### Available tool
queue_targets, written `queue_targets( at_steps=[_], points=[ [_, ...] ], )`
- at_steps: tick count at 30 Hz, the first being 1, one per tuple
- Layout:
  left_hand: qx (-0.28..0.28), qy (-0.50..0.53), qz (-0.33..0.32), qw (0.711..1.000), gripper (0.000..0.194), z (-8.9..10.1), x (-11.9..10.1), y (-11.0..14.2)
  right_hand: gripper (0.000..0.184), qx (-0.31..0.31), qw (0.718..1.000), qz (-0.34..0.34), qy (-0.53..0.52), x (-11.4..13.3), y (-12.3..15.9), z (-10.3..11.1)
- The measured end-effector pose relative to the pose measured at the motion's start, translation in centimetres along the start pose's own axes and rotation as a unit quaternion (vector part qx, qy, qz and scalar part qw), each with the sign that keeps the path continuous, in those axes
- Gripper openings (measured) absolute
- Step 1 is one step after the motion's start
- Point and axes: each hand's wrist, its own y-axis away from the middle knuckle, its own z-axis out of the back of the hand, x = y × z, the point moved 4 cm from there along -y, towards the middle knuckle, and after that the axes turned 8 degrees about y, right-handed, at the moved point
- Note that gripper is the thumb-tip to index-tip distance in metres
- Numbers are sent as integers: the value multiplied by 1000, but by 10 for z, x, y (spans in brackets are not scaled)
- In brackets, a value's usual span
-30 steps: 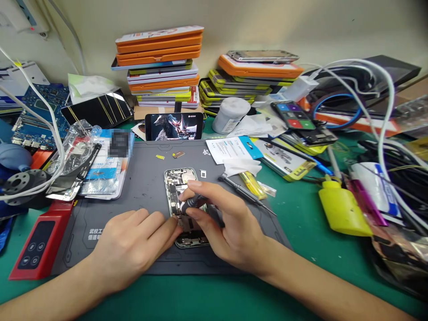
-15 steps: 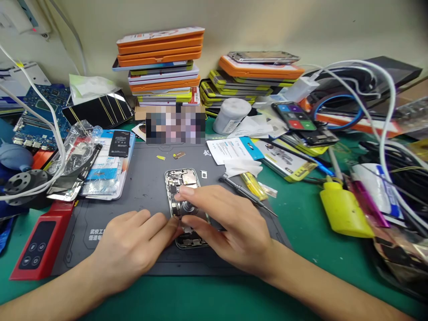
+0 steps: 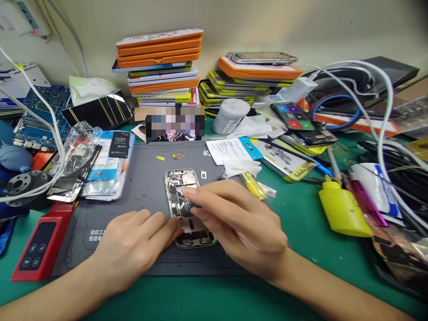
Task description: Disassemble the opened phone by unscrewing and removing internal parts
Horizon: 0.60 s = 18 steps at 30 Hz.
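An opened smartphone [image 3: 192,243] lies on the grey work mat [image 3: 143,178], its inner parts bare. My left hand [image 3: 133,245] is closed, its fingertips pressed on the phone's left edge. Over the middle of the phone, my right hand [image 3: 244,223] pinches a small dark grey tool with a round, ridged end [image 3: 187,207] between thumb and fingers. The exact kind of tool cannot be made out, and the right fingers hide part of it. A small card tray [image 3: 203,174] lies just beyond the phone's upper right corner.
A phone battery [image 3: 119,144] rests on blue-white packaging at left, above a red device [image 3: 42,243]. Stacked orange boxes [image 3: 160,55] stand at the back. A white tub [image 3: 230,117], a yellow bottle [image 3: 344,207] and white cables [image 3: 384,93] lie to the right.
My right hand has shifted slightly right and its fingers have closed in around the dark tool, which now tilts. It now covers most of the screwdriver on the mat. My left hand stays put.
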Motion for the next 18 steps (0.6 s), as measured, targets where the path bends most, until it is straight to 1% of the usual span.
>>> queue_targets(
  at_steps=[8, 11, 13, 18],
  points=[
    [-6, 16, 14, 1000, 21, -1, 2, 2, 55, -4, 1000, 10, -1, 1, -1, 1],
    [-8, 19, 17, 1000, 22, -2, 2, 2, 60, 8, 1000, 3, -6, 0, -2, 0],
    [-8, 21, 16, 1000, 22, -2, 2, 1, 62, 4, 1000, -8, -4, 0, -2, 0],
    [-3, 24, 11, 1000, 22, -1, 2, 0, 56, -10, 1000, -10, -6, -2, -1, 0]
  ],
)
